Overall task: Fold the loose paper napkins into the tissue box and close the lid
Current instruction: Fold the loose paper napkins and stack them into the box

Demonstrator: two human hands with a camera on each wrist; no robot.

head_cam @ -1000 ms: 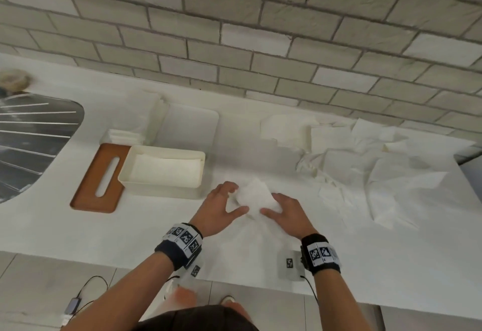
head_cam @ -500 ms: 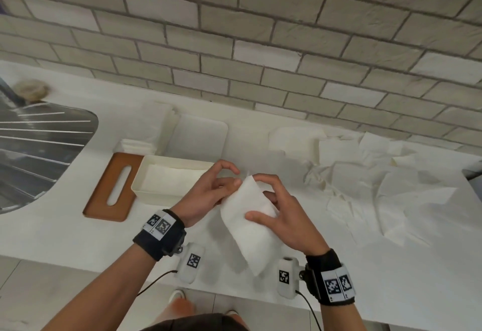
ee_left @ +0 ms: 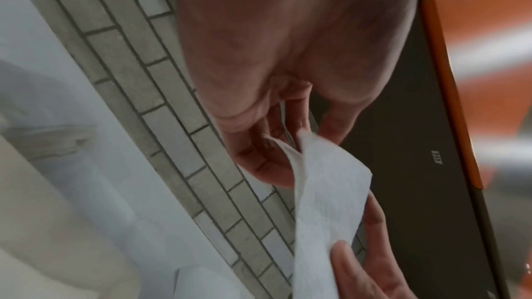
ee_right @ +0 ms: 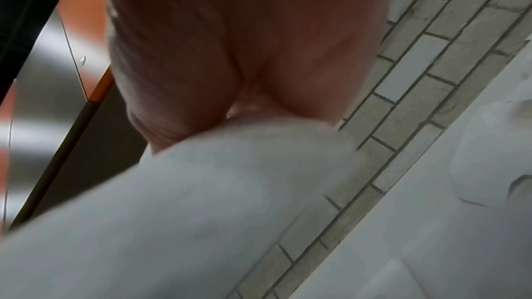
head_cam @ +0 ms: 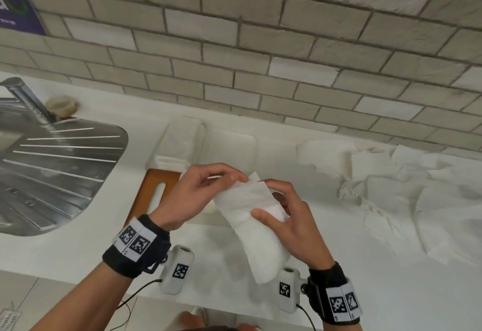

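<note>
I hold one white paper napkin up above the counter, hanging down in a long fold. My left hand pinches its top corner, and the left wrist view shows those fingers closed on the napkin's edge. My right hand grips it from the right, thumb on its front. In the right wrist view the napkin is a blur under my palm. The brown lid with its slot lies flat on the counter. My left hand hides most of the tissue box. Loose napkins lie scattered at the right.
A steel sink drainboard and tap take up the left. A stack of folded napkins and a flat white tray sit by the brick wall. The counter's front edge runs below my wrists.
The napkin was pressed on the counter a second ago; both hands have lifted it and now hold it hanging in the air. My view has tilted up toward the wall.
</note>
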